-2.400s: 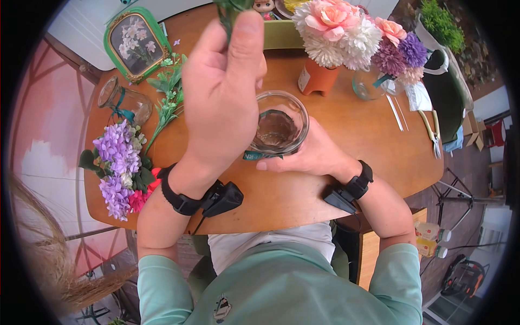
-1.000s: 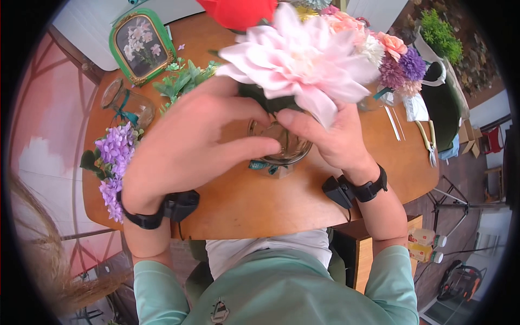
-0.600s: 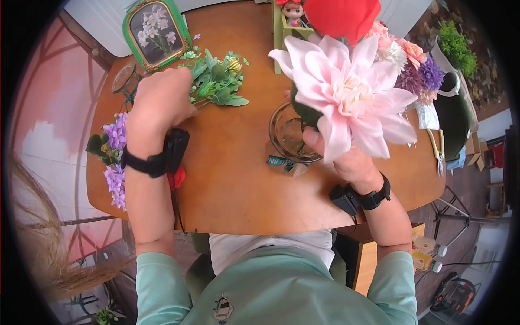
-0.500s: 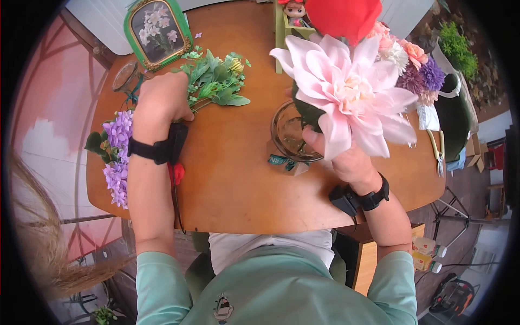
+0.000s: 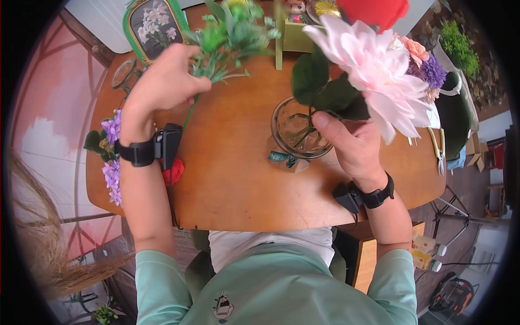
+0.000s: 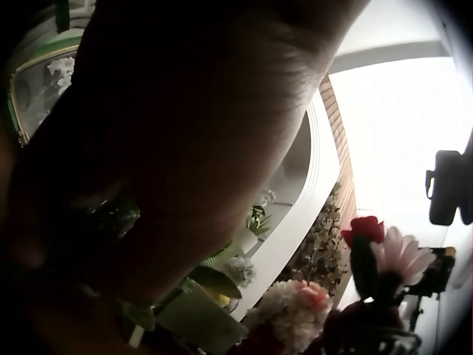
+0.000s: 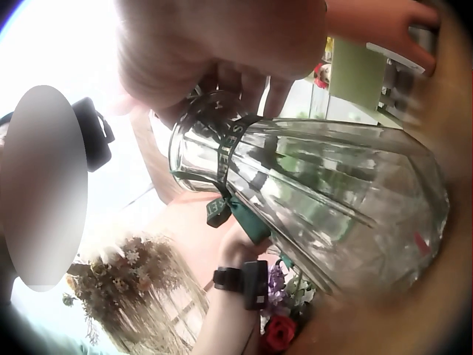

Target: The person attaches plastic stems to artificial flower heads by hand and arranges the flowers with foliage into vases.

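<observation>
My left hand (image 5: 165, 81) grips a leafy green artificial sprig (image 5: 233, 35) by its stem at the table's far left; its leaves are blurred and reach up and right. My right hand (image 5: 355, 143) is at the mouth of a clear glass vase (image 5: 279, 130), thumb against the stems of a big pink flower (image 5: 374, 81) and a red flower (image 5: 374, 11). Both lean right above the vase, their stems running down into it. In the right wrist view the ribbed vase (image 7: 332, 192) wears a dark green ribbon (image 7: 251, 222), and fingers lie behind its neck.
Purple flowers (image 5: 112, 184) and a red flower (image 5: 174, 170) lie by my left forearm on the wooden table (image 5: 244, 184). Behind are a second glass vase (image 5: 123, 75), a green picture frame (image 5: 154, 27) and a green box (image 5: 300, 40) with a doll. Pliers (image 5: 437, 149) lie far right.
My left hand let go of the flowers, went left to the green sprig on the table and has lifted it. The pink and red flowers now lean further right at my right hand.
</observation>
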`<state>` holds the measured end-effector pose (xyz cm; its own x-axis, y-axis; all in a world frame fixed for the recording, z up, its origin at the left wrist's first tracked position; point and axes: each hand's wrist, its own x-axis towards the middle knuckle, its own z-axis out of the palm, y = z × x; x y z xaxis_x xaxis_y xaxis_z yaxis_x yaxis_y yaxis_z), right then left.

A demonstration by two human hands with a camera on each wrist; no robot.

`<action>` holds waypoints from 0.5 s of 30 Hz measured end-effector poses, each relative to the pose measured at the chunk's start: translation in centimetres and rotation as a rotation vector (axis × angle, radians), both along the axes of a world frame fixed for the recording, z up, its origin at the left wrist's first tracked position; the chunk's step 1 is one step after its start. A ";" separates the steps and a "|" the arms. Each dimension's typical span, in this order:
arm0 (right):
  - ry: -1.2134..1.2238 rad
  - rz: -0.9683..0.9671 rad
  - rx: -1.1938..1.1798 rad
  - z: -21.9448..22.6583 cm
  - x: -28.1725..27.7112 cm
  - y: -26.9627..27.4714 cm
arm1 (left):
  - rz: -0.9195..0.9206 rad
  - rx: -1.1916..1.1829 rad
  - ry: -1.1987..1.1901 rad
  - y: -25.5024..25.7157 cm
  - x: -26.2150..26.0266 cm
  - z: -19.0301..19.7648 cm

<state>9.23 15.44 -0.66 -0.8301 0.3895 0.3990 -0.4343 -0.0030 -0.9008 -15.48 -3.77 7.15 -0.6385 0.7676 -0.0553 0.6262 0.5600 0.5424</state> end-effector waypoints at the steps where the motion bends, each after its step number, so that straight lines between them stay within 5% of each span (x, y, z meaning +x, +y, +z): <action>1: 0.009 0.032 -0.103 -0.2 0.0 -0.1 | 0.017 0.141 -0.119 -0.3 0.7 1.3; 5: -0.004 -0.001 -0.021 0.8 -0.4 0.0 | 0.069 0.395 -0.147 -1.8 2.4 3.8; 7: -0.001 0.003 0.002 0.7 -0.6 -0.1 | 0.066 0.795 -0.235 -2.3 2.6 4.3; 10: 0.148 -0.055 -0.019 1.3 -1.1 -0.9 | -0.049 0.937 -0.311 -2.8 3.6 5.3; 15: -0.057 -0.008 0.018 1.3 -0.6 -0.4 | -0.024 0.974 -0.303 -1.4 8.2 5.5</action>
